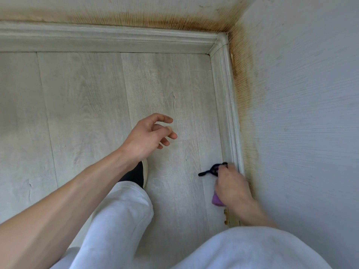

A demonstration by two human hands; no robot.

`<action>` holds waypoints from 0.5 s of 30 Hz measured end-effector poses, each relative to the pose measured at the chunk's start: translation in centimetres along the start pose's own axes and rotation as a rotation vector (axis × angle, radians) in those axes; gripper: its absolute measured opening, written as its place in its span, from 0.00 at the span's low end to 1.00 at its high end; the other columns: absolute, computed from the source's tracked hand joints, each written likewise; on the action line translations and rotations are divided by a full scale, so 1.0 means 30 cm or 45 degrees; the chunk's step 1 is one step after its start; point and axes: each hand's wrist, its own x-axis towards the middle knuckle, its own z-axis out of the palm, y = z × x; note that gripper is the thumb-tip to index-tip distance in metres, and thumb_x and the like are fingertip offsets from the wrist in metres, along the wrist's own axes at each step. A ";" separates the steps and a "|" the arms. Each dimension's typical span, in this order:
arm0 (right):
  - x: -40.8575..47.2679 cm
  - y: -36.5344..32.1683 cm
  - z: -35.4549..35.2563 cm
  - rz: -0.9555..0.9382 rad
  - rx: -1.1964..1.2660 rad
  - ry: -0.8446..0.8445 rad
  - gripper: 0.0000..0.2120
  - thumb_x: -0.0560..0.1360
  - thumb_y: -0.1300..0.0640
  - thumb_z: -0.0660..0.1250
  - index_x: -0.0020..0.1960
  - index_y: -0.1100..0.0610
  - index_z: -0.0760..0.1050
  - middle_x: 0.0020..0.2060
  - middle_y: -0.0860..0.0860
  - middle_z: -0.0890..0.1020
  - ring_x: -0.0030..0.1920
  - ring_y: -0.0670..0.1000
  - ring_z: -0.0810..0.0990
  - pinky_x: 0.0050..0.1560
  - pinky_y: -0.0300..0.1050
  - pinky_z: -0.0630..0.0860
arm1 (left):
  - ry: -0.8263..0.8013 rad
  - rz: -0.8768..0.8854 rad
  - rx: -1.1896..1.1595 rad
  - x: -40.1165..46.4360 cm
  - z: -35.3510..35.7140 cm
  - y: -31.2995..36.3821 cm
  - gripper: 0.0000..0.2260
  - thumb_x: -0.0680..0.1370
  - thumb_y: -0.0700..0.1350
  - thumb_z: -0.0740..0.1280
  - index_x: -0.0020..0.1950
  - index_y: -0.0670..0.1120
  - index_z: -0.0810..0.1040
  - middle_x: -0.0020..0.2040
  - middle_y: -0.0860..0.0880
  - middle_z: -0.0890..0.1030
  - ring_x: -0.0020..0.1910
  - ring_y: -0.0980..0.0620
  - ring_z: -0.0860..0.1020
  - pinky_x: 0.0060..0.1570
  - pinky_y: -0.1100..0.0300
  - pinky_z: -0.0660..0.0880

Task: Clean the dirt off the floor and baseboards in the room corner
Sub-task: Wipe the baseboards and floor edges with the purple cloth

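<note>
Right hand (232,184): grip clenched round a purple bottle (217,200) with black trigger (212,170), touching the right baseboard (226,105). Left hand (149,135): grip released, fingers loosely curled above the floor (87,98). Beyond both: corner, brown dirt (243,78) along the walls.

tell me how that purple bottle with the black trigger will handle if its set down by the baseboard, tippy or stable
The purple spray bottle looks narrow, mostly covered by the right hand gripping it, so probably light and one-handable. Its black trigger sticks out sideways at the top, so it may be top-heavy and tip if bumped. How full it is cannot be seen, so its weight is uncertain.
</note>
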 end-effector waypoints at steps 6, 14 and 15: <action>0.365 -0.202 -0.411 -0.249 -0.203 0.692 0.24 0.79 0.68 0.65 0.74 0.62 0.68 0.73 0.60 0.65 0.59 0.62 0.77 0.41 0.50 0.71 | 0.022 -0.006 0.039 -0.009 -0.018 -0.009 0.10 0.82 0.42 0.65 0.62 0.52 0.78 0.47 0.51 0.87 0.43 0.53 0.83 0.50 0.56 0.77; 0.316 -0.094 -0.162 -0.330 0.031 0.538 0.31 0.75 0.69 0.70 0.76 0.64 0.67 0.71 0.62 0.69 0.60 0.60 0.78 0.54 0.51 0.79 | 0.056 -0.046 -0.001 0.008 -0.055 -0.017 0.10 0.83 0.43 0.65 0.62 0.53 0.78 0.47 0.52 0.87 0.43 0.52 0.83 0.50 0.55 0.77; 0.338 -0.092 -0.194 -0.328 0.184 0.568 0.29 0.75 0.68 0.69 0.75 0.63 0.69 0.71 0.61 0.70 0.61 0.60 0.78 0.57 0.49 0.77 | 0.050 -0.050 -0.003 0.015 -0.056 -0.013 0.10 0.83 0.43 0.65 0.62 0.53 0.78 0.47 0.52 0.87 0.43 0.53 0.83 0.50 0.56 0.77</action>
